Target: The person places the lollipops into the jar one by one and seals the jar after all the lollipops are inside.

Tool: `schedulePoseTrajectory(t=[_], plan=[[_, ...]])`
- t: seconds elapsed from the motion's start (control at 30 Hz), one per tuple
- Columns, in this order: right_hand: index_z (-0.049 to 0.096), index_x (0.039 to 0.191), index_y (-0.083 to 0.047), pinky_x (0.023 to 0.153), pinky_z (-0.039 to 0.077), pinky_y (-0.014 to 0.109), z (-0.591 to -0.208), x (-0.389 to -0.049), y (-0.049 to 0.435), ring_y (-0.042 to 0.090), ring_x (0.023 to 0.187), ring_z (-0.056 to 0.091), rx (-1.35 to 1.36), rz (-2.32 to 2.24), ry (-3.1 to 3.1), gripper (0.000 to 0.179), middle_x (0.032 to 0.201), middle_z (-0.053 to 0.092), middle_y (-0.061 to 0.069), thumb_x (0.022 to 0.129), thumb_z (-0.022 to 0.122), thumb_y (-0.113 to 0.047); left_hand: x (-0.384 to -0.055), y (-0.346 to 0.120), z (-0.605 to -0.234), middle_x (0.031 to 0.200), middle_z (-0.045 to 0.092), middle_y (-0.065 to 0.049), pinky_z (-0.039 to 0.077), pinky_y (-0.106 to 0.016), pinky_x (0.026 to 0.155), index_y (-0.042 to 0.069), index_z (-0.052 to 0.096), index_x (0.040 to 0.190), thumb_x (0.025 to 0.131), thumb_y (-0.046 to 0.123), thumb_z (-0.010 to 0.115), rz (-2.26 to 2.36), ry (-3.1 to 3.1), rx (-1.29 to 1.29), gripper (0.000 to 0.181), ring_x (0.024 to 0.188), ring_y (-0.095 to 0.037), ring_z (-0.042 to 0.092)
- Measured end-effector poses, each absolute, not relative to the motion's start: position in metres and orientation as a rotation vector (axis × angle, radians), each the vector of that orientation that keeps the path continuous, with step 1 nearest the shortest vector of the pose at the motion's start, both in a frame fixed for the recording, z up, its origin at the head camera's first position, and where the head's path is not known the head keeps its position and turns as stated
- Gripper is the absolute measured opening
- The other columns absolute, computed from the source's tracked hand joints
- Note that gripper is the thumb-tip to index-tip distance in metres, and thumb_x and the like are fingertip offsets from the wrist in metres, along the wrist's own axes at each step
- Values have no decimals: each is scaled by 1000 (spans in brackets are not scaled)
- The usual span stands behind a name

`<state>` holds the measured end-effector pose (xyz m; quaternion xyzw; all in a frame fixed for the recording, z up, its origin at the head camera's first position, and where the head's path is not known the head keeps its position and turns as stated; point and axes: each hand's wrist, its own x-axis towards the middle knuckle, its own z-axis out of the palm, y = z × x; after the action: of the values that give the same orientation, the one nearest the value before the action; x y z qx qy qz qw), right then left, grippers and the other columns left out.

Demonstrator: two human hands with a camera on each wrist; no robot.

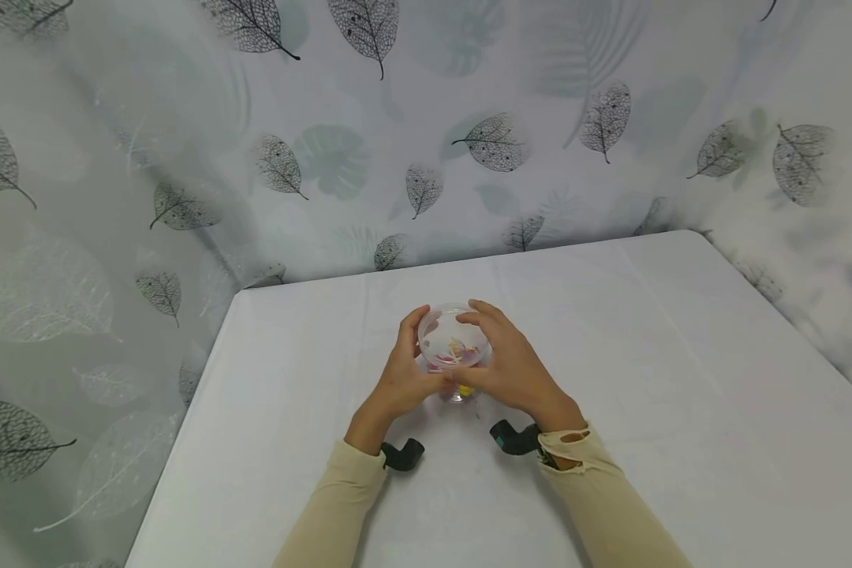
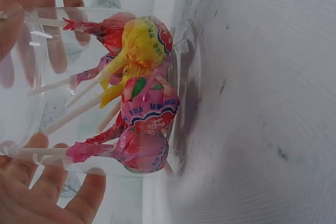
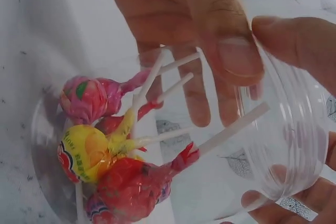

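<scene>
A clear plastic jar (image 1: 455, 338) stands upright on the white table, held between both hands near its rim. Inside lie wrapped lollipops, among them a yellow lollipop (image 2: 144, 43), a pink lollipop (image 2: 149, 103) and a red lollipop (image 3: 128, 187), their white sticks leaning upward. My left hand (image 1: 406, 377) grips the jar from the left, fingers curved round its wall. On the opposite side my right hand (image 1: 510, 359) holds it, with the thumbs meeting at the near side. Ridges circle the jar's upper part (image 3: 286, 129); I cannot tell whether a lid is on.
The white table (image 1: 610, 355) spreads out around the jar. Behind it and at the sides hangs a leaf-patterned cloth (image 1: 426, 118). A black curved wrist mount (image 1: 403, 455) sits at the left wrist, another black mount (image 1: 514, 438) at the right.
</scene>
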<state>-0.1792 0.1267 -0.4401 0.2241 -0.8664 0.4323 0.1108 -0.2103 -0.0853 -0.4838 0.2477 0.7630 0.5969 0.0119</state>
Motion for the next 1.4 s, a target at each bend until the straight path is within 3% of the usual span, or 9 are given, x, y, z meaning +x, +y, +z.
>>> schedulePoseTrajectory(t=[0.3, 0.53, 0.8, 1.1, 1.4], plan=[[53, 148, -8, 108, 46, 59, -438, -184, 122, 31, 143, 46, 657, 1331, -2494, 87, 159, 45, 10, 75, 95, -28, -209, -85, -483, 161, 36, -10, 30, -61, 120, 15, 18, 163, 79, 10, 86, 1838, 2418, 766, 108, 144, -42, 39], [53, 148, -6, 114, 40, 60, -439, -183, 121, 31, 147, 42, 616, 1305, -2526, 89, 159, 45, 10, 73, 97, -26, -210, -85, -482, 160, 39, -12, 31, -61, 120, 14, 16, 163, 78, 11, 86, 1832, 2416, 763, 110, 142, -41, 42], [52, 150, -6, 109, 45, 58, -441, -185, 116, 31, 137, 48, 581, 1323, -2530, 95, 154, 45, 11, 70, 98, -27, -209, -86, -483, 159, 40, -9, 34, -57, 119, 18, 17, 163, 77, 6, 86, 1808, 2449, 766, 110, 141, -35, 44], [34, 162, -13, 115, 38, 61, -436, -188, 120, 32, 148, 39, 645, 1246, -2664, 106, 167, 32, 9, 78, 92, -38, -209, -86, -487, 162, 38, -9, 42, -56, 113, 20, 16, 164, 78, 7, 85, 1829, 2430, 748, 111, 138, -37, 47], [52, 148, -6, 105, 49, 55, -441, -189, 114, 33, 131, 52, 597, 1155, -2617, 94, 150, 46, 13, 72, 97, -40, -211, -88, -490, 159, 41, -14, 43, -60, 110, 14, 14, 164, 79, 5, 83, 1850, 2385, 757, 110, 135, -39, 49]])
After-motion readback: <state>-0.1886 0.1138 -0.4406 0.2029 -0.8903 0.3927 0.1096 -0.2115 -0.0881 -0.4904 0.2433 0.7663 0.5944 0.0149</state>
